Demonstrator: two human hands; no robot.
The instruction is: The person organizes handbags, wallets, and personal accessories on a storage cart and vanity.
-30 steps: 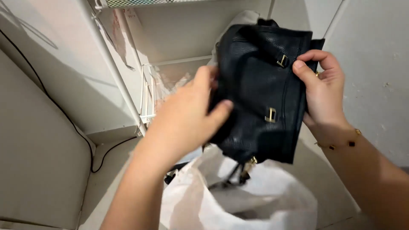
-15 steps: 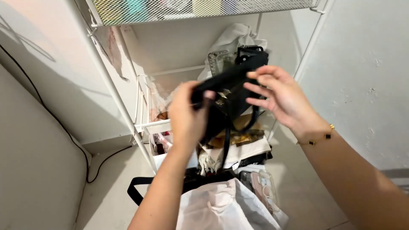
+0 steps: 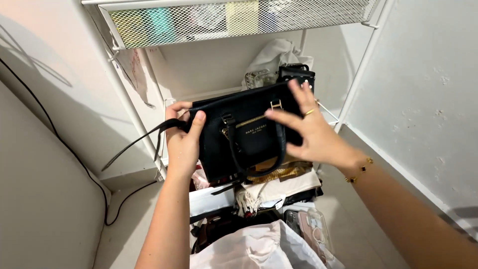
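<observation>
A black leather handbag [image 3: 249,144] with a gold zip and gold buckles is held upright in front of a white wire shelf unit. My left hand [image 3: 183,142] grips its left end, thumb on the front, with the long black strap [image 3: 142,142] trailing out to the left. My right hand [image 3: 308,129], wearing a gold ring and a bead bracelet, lies with spread fingers on the bag's right front.
The white metal shelf frame [image 3: 134,114] has a mesh basket [image 3: 239,17] above. Behind the bag stand a white cloth bag [image 3: 274,55] and another black bag [image 3: 297,73]. Folded fabrics [image 3: 279,187], a white dust bag [image 3: 249,246] and a phone [image 3: 311,231] lie below. A black cable [image 3: 64,144] runs down the left wall.
The handbag has turned from crumpled to upright with its front facing me and moved toward the shelf. My right hand has shifted from its top edge onto its front.
</observation>
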